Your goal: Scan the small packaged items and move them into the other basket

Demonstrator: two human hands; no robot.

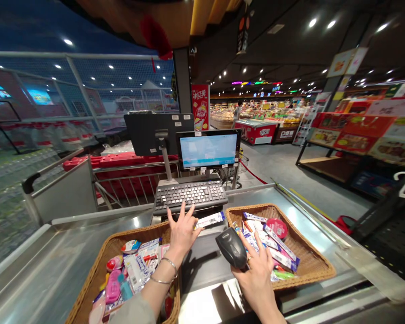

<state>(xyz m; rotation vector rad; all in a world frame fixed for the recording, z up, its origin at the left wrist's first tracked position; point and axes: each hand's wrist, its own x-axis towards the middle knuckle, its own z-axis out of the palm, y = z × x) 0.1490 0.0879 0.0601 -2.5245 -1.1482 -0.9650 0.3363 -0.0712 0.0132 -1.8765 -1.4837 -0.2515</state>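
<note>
The left hand is splayed wide just below the keyboard, with a slim packet at its 3 o'clock touching the thumb; whether it grips the packet I cannot tell. The right hand holds a dark scanner at its 10 o'clock, its fingers loosely fanned over the right basket. The left basket sits at 8 o'clock from the left hand.

We see a steel counter, shiny and scuffed, running from left to right with a raised lip along its far edge. Two wicker baskets rest on it: the left basket, filled with small packets, and the right basket, also holding packets. Between them lies a dark flat panel. A keyboard sits on a stand at the back.
</note>
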